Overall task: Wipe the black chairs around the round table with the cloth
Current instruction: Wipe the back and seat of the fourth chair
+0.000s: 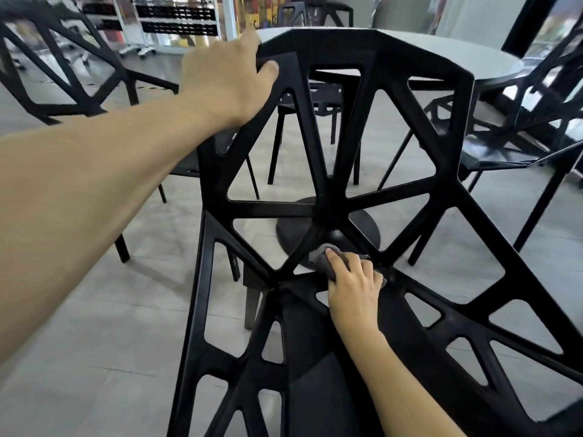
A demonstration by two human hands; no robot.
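A black chair with an open, web-like plastic frame fills the middle of the head view, its backrest rising toward the round table behind it. The left hand grips the upper left corner of the backrest, fingers curled over the top edge and the thumb pressed against the near face of the frame. The right hand is lower down, where the backrest struts meet the seat, and it holds a grey cloth bunched under its curled fingers, pressing it against a black strut. The cloth peeks out ahead of the fingertips and a little to their right side; the rest is hidden under the hand. The two hands are well apart, one at the top edge of the chair, the other near its centre joint.

Through the gaps in the frame the table's black pedestal base stands on the pale grey floor. More black chairs ring the table: one at the left, one at the right, and another across the table, tucked under its far edge.
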